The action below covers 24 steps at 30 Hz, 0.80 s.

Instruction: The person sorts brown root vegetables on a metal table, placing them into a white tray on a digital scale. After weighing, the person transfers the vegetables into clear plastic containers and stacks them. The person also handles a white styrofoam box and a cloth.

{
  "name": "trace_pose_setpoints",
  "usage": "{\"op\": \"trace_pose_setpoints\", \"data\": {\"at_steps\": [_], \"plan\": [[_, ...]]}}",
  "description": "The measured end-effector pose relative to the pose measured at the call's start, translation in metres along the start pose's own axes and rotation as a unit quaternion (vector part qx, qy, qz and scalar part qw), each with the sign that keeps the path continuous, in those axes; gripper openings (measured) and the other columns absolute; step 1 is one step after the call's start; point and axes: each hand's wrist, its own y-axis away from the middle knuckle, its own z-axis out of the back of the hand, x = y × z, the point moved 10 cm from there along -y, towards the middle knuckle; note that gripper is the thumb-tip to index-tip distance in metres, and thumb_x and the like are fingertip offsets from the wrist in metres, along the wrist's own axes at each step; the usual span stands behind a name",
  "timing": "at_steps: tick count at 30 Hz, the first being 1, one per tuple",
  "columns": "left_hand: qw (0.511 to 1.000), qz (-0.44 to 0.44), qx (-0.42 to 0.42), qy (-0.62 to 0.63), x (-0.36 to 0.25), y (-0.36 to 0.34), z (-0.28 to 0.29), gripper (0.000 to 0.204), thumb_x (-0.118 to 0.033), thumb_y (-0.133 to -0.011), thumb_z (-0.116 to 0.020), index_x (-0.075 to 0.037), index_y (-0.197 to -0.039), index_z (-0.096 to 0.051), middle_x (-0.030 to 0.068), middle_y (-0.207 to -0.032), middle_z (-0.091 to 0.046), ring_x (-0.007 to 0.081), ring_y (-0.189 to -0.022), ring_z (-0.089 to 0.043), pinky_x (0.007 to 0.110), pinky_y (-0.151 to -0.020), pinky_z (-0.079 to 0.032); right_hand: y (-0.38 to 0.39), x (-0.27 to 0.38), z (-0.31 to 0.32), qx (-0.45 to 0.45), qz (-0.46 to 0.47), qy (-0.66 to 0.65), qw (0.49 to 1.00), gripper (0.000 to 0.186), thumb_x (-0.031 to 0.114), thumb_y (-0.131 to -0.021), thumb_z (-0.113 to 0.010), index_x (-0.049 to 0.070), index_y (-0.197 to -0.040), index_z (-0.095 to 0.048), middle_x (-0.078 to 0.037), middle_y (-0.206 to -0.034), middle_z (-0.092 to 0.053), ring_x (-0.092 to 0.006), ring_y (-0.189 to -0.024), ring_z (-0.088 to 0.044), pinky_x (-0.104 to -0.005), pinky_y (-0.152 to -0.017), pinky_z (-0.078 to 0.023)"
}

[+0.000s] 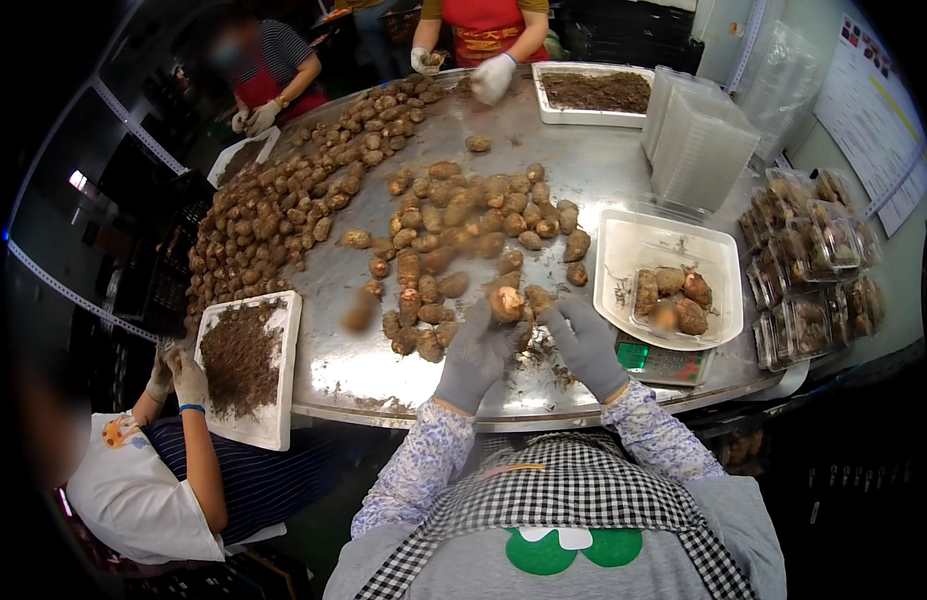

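Both my hands wear grey gloves, close together at the table's near edge. My left hand [475,352] is closed round a brown taro [507,303] with a pale pinkish end facing up. Just right of it, my right hand [587,346] has its fingers stretched toward the pile, beside another taro [538,299]; nothing shows in its grip. Loose taros [453,215] lie spread ahead of my hands. To the right, a white tray [718,250] rests on a scale [667,364] with a lit green display. In that tray sits a clear plastic box [663,318] with several taros.
A big taro heap [273,220] covers the table's left. Stacked clear boxes [698,140] stand at the back right; filled packs [808,270] are piled at the right. Trays of brown scraps lie near left [286,400] and far right [548,113]. Co-workers stand left and across.
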Motion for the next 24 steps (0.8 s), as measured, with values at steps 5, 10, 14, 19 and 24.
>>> {"op": "trace_pose_setpoints", "data": {"at_steps": [5, 10, 14, 19, 24], "plan": [[0.999, 0.012, 0.016, -0.041, 0.014, 0.005, -0.001, 0.043, -0.027, -0.108, -0.045, 0.0, -0.142, -0.043, 0.0142, -0.137, -0.052, 0.0279, -0.124, -0.055, 0.042, -0.108, -0.048, -0.001, 0.035, 0.0, 0.003, 0.097, 0.098, 0.99, 0.013, 0.017, -0.092, -0.063, 0.007, -0.097, -0.07, -0.009, -0.086, -0.063, -0.0293, -0.084, -0.062, -0.041, -0.075, -0.048], [0.998, 0.005, 0.021, 0.067, 0.017, 0.005, 0.007, 0.043, -0.022, -0.107, -0.048, 0.003, -0.142, -0.043, 0.0181, -0.138, -0.052, 0.031, -0.128, -0.054, 0.043, -0.111, -0.048, 0.008, 0.015, -0.002, 0.004, 0.031, 0.061, 0.998, 0.011, 0.01, -0.087, -0.064, 0.003, -0.095, -0.066, -0.013, -0.091, -0.063, -0.0329, -0.091, -0.06, -0.0428, -0.082, -0.048], [0.994, -0.079, 0.053, -0.061, -0.011, 0.02, -0.03, 0.044, -0.018, -0.104, -0.054, 0.004, -0.14, -0.043, 0.0185, -0.137, -0.052, 0.0296, -0.13, -0.052, 0.04, -0.112, -0.047, 0.021, -0.009, -0.004, 0.046, -0.006, 0.118, 0.992, 0.037, 0.009, -0.085, -0.066, 0.003, -0.121, -0.061, -0.016, -0.119, -0.063, -0.0348, -0.115, -0.058, -0.0416, -0.1, -0.047], [0.949, -0.12, 0.065, -0.282, -0.028, 0.031, -0.043, 0.048, -0.004, -0.097, -0.06, 0.004, -0.14, -0.041, 0.0177, -0.138, -0.051, 0.0254, -0.131, -0.052, 0.035, -0.11, -0.046, 0.025, -0.003, 0.005, 0.042, -0.066, 0.061, 0.995, 0.071, 0.013, -0.084, -0.071, 0.004, -0.147, -0.042, -0.02, -0.141, -0.053, -0.0354, -0.129, -0.053, -0.0402, -0.111, -0.042], [0.944, -0.098, 0.051, -0.31, -0.018, 0.037, -0.04, 0.061, 0.006, -0.087, -0.059, 0.003, -0.144, -0.037, 0.0173, -0.143, -0.047, 0.0252, -0.13, -0.051, 0.035, -0.107, -0.046, 0.02, 0.039, 0.015, 0.027, 0.038, 0.036, 0.998, 0.075, 0.03, -0.082, -0.077, 0.005, -0.146, -0.046, -0.02, -0.131, -0.06, -0.037, -0.118, -0.058, -0.0456, -0.1, -0.046]]}}
